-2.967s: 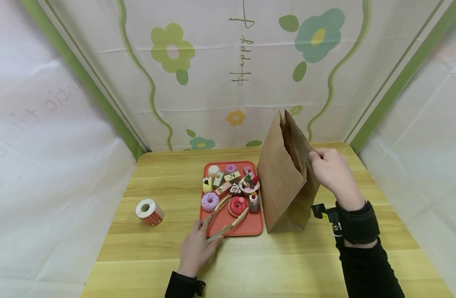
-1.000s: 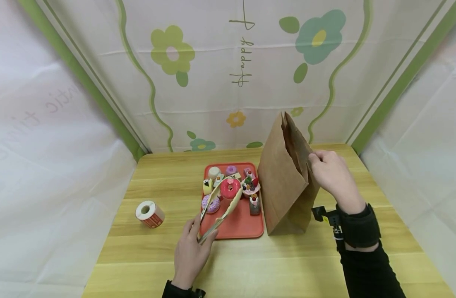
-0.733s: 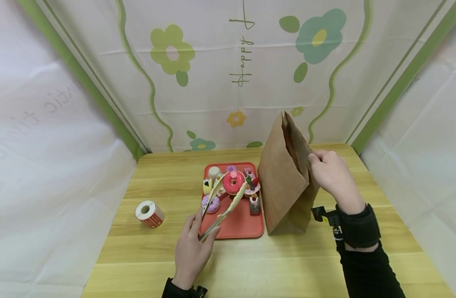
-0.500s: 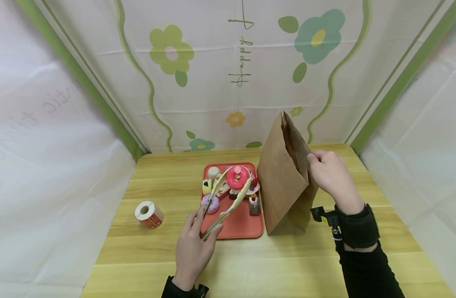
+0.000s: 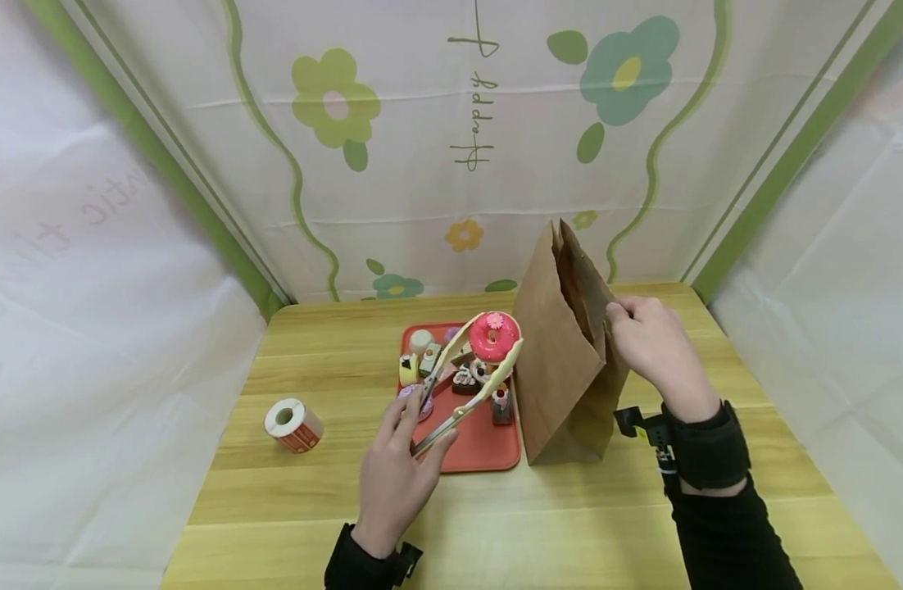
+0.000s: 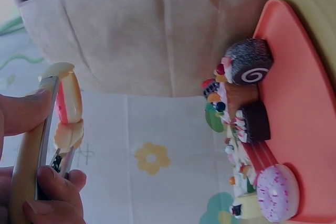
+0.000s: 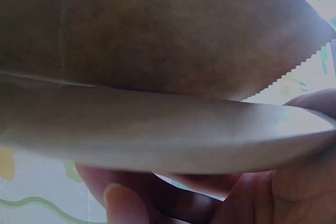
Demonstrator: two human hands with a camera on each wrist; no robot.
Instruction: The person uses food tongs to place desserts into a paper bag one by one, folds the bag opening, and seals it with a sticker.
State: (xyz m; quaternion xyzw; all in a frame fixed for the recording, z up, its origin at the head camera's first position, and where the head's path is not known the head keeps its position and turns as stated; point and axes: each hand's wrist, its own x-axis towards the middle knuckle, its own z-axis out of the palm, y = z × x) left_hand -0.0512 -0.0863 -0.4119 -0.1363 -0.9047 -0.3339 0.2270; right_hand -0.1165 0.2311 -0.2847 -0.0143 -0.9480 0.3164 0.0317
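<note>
Gripping tongs in left hand, lower centre, prob squeezed just enough to hold that pink donut mid-frame, up off the tray. Pinching paper bag by its edge with right hand, centre right, guessing to steady it.

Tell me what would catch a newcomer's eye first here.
Probably the bright pink donut, held off the red tray by tongs in the left hand. Next, the tall brown paper bag standing just right of the tray, with the right hand gripping its upper edge.
</note>
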